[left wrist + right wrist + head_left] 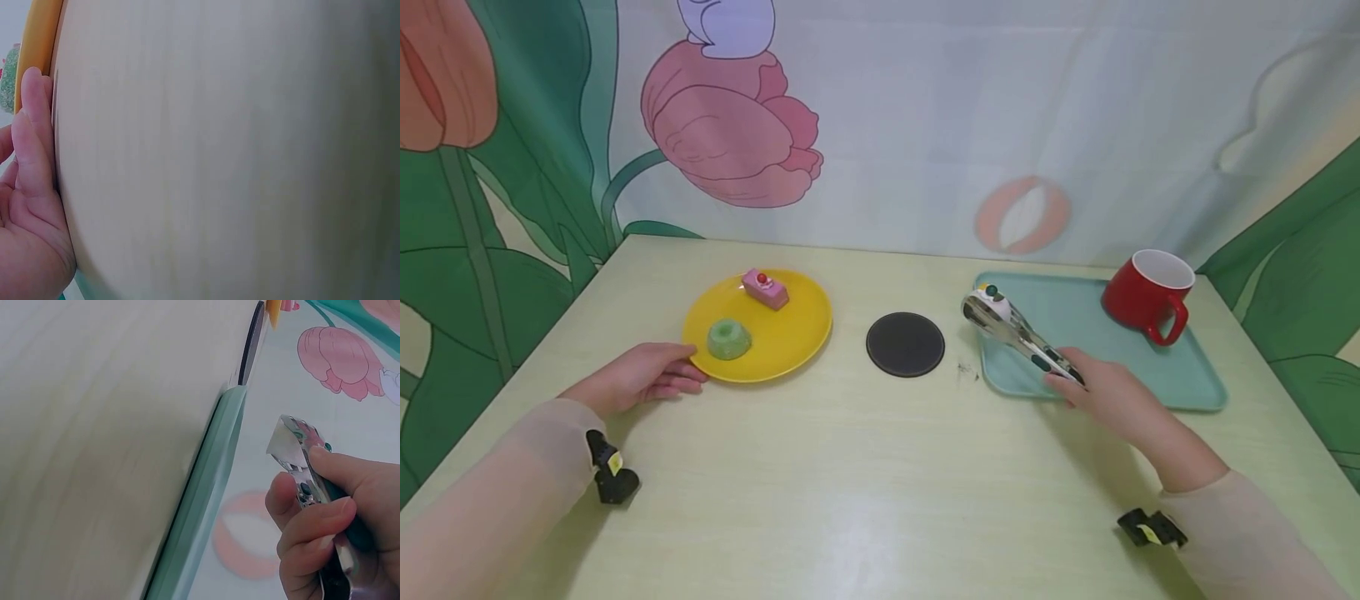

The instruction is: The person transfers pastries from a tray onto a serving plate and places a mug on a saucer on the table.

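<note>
My right hand (1093,387) grips a pair of metal tongs (1026,337), raised above the left part of a pale green tray. Between the tong tips sits a small white toy cake piece (997,304) topped with a dark green ball and a bit of yellow. In the right wrist view the fingers wrap round the tongs (306,484). On the left, my left hand (651,377) holds the near left rim of a yellow plate (790,350), thumb at the edge. That plate carries a green ring-shaped cake (728,339) and a pink cake block (765,288) with a red ball on top.
A red mug (1138,296) with a white inside stands at the right back of the tray (1075,296). Between plate and tray lies a round black coaster (906,344) on the pale wooden table (850,467). Behind it hangs a flower-printed curtain (910,125).
</note>
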`<action>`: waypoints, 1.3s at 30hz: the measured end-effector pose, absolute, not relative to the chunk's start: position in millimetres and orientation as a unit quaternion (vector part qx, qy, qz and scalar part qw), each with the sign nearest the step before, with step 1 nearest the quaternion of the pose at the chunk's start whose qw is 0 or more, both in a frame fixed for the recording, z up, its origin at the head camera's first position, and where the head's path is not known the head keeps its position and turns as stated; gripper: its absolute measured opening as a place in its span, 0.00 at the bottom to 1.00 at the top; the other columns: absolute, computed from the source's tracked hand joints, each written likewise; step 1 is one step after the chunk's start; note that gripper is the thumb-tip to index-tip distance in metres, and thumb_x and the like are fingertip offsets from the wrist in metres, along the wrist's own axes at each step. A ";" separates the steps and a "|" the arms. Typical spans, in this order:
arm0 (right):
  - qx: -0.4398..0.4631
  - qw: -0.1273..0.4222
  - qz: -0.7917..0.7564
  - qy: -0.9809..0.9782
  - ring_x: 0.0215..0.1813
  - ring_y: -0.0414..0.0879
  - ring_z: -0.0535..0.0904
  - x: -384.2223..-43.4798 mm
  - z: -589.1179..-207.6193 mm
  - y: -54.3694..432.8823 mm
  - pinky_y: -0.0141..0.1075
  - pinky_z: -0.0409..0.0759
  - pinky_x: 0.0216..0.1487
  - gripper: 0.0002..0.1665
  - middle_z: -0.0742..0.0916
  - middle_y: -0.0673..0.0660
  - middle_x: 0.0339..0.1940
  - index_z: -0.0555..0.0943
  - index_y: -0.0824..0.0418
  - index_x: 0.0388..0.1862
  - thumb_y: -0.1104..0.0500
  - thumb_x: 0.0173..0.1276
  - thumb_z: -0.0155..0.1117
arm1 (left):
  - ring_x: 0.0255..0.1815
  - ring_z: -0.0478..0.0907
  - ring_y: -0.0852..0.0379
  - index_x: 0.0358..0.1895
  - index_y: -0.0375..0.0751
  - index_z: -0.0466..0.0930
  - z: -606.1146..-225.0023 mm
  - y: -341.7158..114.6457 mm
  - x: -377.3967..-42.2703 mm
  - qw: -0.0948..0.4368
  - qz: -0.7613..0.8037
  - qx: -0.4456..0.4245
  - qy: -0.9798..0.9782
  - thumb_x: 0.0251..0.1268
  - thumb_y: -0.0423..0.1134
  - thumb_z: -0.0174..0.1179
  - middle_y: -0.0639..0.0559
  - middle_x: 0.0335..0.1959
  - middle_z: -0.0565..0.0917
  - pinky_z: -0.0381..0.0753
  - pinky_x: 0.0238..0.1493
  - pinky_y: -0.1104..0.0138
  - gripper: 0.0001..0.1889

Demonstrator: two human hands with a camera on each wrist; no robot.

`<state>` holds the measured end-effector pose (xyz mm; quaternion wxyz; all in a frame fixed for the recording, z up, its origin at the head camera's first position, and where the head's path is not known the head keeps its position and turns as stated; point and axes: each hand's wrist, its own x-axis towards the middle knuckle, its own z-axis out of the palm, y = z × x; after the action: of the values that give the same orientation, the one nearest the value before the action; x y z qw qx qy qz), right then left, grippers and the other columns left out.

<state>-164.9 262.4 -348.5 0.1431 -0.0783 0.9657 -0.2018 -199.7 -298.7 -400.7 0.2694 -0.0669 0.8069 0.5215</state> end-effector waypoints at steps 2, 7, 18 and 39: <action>-0.082 0.144 -0.202 0.965 0.27 0.47 0.68 -164.7 -348.1 260.6 0.35 0.64 0.24 0.30 0.77 0.55 0.27 0.63 0.63 0.61 0.46 0.70 0.54 | 0.41 0.82 0.57 0.60 0.30 0.64 -400.8 -298.5 -199.9 0.270 0.520 -0.068 0.807 0.74 0.53 0.40 0.51 0.40 0.84 0.79 0.42 0.72 0.28; -0.087 0.144 -0.202 0.965 0.26 0.47 0.68 -164.8 -347.2 255.6 0.35 0.64 0.23 0.31 0.77 0.55 0.27 0.63 0.64 0.63 0.47 0.70 0.54 | 0.41 0.82 0.57 0.59 0.30 0.65 -401.0 -298.8 -200.4 0.271 0.516 -0.070 0.810 0.74 0.53 0.40 0.51 0.40 0.84 0.79 0.42 0.72 0.28; -0.106 0.138 -0.193 0.966 0.30 0.48 0.72 -167.8 -347.2 238.3 0.36 0.66 0.24 0.33 0.80 0.57 0.31 0.62 0.66 0.65 0.47 0.70 0.54 | 0.42 0.82 0.56 0.58 0.31 0.66 -402.9 -299.3 -200.9 0.269 0.517 -0.074 0.809 0.73 0.53 0.41 0.50 0.40 0.84 0.79 0.43 0.72 0.27; -0.177 0.104 -0.176 0.963 0.28 0.44 0.76 -174.2 -350.8 194.1 0.39 0.72 0.28 0.29 0.82 0.53 0.28 0.67 0.63 0.62 0.47 0.70 0.54 | 0.42 0.82 0.56 0.60 0.30 0.63 -403.7 -299.6 -201.0 0.270 0.522 -0.069 0.806 0.73 0.53 0.41 0.50 0.40 0.84 0.79 0.43 0.71 0.28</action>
<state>-174.2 194.1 -350.8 0.1039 -0.1771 0.9627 -0.1760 -201.0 -299.6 -403.7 0.2697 -0.0685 0.8065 0.5217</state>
